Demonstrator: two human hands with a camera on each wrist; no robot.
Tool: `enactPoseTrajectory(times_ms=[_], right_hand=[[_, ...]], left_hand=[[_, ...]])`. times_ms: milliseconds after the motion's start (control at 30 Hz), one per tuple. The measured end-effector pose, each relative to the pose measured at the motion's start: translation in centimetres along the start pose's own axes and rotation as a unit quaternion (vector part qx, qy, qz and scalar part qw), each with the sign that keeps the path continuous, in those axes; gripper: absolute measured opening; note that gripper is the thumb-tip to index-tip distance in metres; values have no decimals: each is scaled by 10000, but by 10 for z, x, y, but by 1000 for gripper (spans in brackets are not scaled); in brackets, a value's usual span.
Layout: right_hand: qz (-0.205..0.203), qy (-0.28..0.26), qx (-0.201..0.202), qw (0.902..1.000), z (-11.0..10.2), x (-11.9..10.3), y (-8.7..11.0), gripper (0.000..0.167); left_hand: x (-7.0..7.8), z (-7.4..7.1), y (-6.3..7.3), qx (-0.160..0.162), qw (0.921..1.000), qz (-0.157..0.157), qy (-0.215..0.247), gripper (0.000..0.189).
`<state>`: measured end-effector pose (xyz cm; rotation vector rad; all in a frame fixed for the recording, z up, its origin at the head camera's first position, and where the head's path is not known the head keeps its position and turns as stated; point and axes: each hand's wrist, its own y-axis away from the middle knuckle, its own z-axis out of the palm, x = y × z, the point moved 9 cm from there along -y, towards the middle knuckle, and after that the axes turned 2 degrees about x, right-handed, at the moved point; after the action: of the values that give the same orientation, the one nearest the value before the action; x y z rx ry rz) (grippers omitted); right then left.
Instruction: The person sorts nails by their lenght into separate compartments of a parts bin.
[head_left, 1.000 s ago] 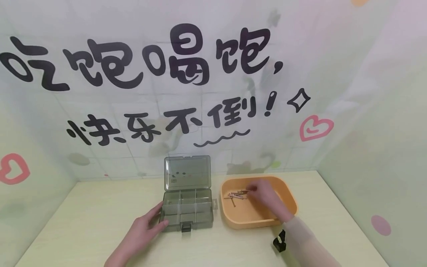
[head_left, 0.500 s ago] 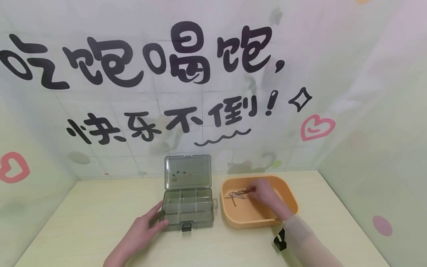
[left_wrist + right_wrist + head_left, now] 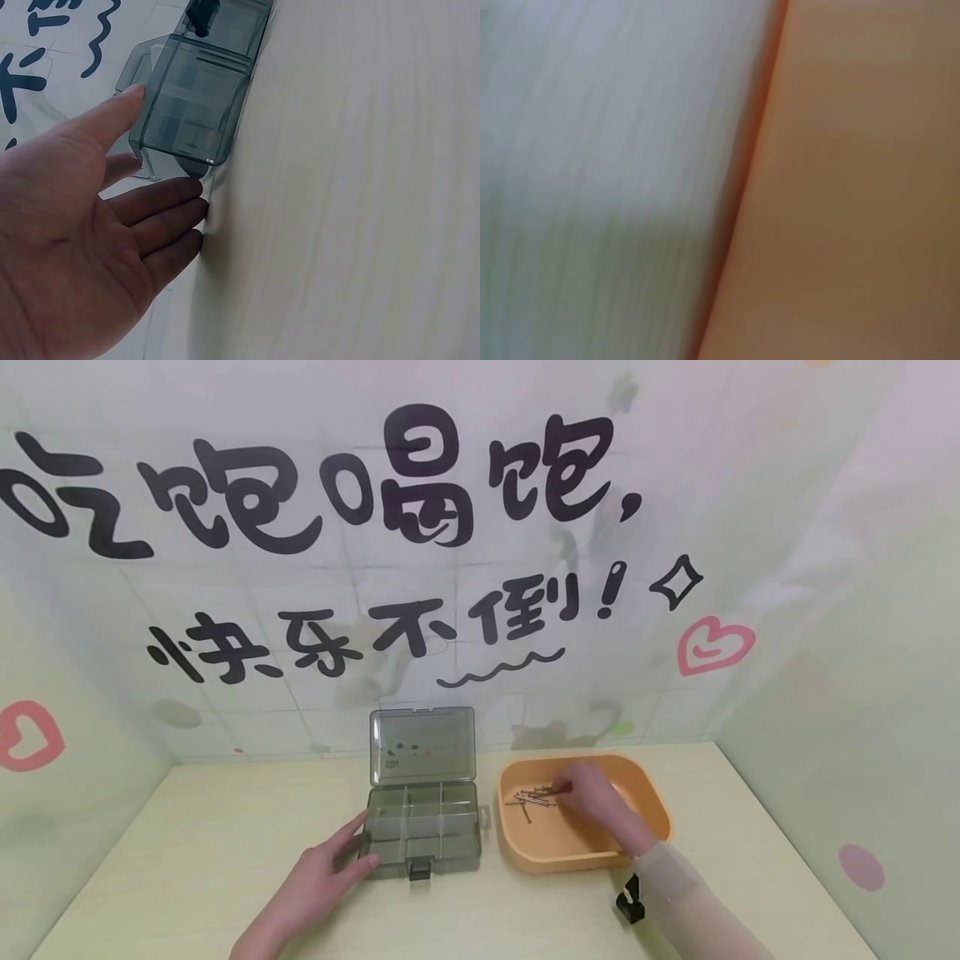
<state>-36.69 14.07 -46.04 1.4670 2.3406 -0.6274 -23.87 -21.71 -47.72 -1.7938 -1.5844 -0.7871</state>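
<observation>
A translucent grey compartment box [image 3: 420, 867] stands on the table with its lid [image 3: 423, 747] raised against the wall. My left hand [image 3: 318, 877] rests at its left side, thumb on the front corner. In the left wrist view the fingers [image 3: 161, 202] of that hand are extended beside the box [image 3: 191, 105]. My right hand [image 3: 596, 795] reaches into an orange tray [image 3: 577, 862], fingertips pinching at the right end of a small pile of thin metal nails [image 3: 534, 799]. The right wrist view shows only the tray's side [image 3: 840, 187] and the table.
A small black clip-like object [image 3: 632, 900] appears beside the right sleeve [image 3: 675, 885], in front of the tray. The printed backdrop [image 3: 450, 593] rises behind the table [image 3: 187, 843], and side walls stand left and right.
The head view has shifted very slightly. Both hands, the box and the tray keep their places, with the right fingertips still at the nails.
</observation>
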Motion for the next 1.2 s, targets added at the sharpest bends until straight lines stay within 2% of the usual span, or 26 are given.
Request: enactPoseTrajectory(times_ms=[200,433,533,733,933,1200], right_hand=[[-236,63,-17,9997,4,-1,1,15],[39,-41,-153,9999,6,2,2,16],[13,-19,-206,9998,6,2,2,18],[-89,411,-298,9987,5,-1,2,19],[-365,786,-357,9956,5,-9,3,17],[-371,591,-442,9966,6,-7,5,13]], left_hand=[[1,1,-1,-39,10000,-15,-32,72],[-1,0,0,-46,10000,-62,-49,72],[-3,1,1,-39,10000,-66,-41,72],[-3,1,0,-36,10000,-59,-39,72],[-2,1,1,-32,9999,-92,-45,72],[0,1,1,2,10000,-79,-23,72]])
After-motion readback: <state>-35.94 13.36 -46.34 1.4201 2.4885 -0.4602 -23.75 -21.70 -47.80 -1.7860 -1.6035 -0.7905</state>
